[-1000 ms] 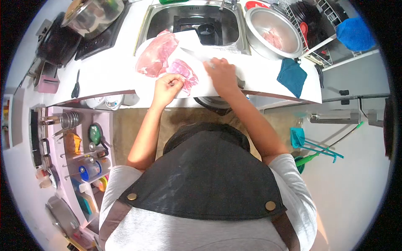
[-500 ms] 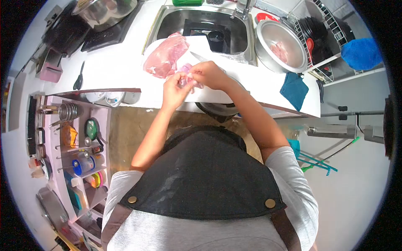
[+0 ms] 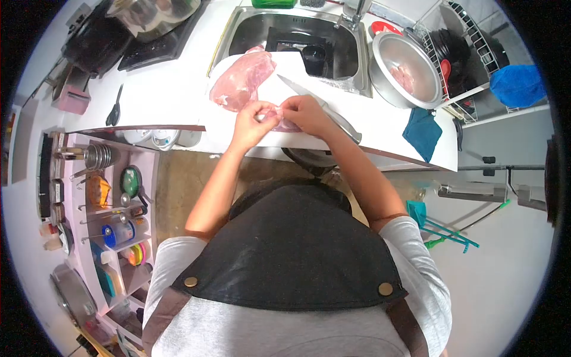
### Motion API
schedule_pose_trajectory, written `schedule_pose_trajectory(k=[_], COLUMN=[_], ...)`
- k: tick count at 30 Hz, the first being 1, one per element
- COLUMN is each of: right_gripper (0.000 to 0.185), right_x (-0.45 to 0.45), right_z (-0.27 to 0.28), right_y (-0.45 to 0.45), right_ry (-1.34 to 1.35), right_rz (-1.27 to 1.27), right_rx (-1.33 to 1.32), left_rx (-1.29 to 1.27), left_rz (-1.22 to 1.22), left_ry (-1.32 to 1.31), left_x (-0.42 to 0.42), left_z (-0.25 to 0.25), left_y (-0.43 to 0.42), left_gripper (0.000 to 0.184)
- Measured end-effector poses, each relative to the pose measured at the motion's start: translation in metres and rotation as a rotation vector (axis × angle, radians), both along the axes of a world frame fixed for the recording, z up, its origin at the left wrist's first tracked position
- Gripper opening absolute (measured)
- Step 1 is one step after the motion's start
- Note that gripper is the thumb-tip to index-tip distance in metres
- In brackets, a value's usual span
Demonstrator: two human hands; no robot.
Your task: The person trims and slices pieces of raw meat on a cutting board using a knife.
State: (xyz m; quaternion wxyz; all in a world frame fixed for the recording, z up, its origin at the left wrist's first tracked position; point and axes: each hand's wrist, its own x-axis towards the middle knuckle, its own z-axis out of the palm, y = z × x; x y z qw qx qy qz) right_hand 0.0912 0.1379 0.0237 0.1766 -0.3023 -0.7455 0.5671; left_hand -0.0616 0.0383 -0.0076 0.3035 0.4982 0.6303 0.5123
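Observation:
My left hand (image 3: 251,124) and my right hand (image 3: 308,115) meet over the near edge of a white cutting board (image 3: 270,90). Both pinch a small piece of raw meat (image 3: 288,125), which is partly covered by my fingers. Just beyond my left hand, a large pink chunk of raw meat (image 3: 242,78) lies on the board. A knife (image 3: 342,122) rests to the right of my right hand, its blade pointing away to the left and its dark handle near the counter's front edge.
Behind the board is a steel sink (image 3: 241,38) with a dark tray in it. A metal basin (image 3: 410,71) holding some meat stands on the right, near a teal cloth (image 3: 423,134) and a dish rack (image 3: 470,98). Scissors (image 3: 115,110) and a pot (image 3: 151,18) are on the left.
My right hand has come down slightly, and the knife, partly hidden before, now shows its handle. The small piece sits lower under my fingers. The view has shifted a little.

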Motion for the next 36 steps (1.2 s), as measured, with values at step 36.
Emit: schedule_pose_trajectory(k=[36], right_gripper=[0.017], right_x=[0.007], right_z=[-0.013], right_y=[-0.01], right_ry=[0.339], right_rz=[-0.219], right_rx=[-0.585], left_rx=[-0.008], left_rz=[0.188], left_ry=[-0.434], left_x=[0.016], left_z=[-0.02], left_y=[0.005], left_gripper=[0.022])
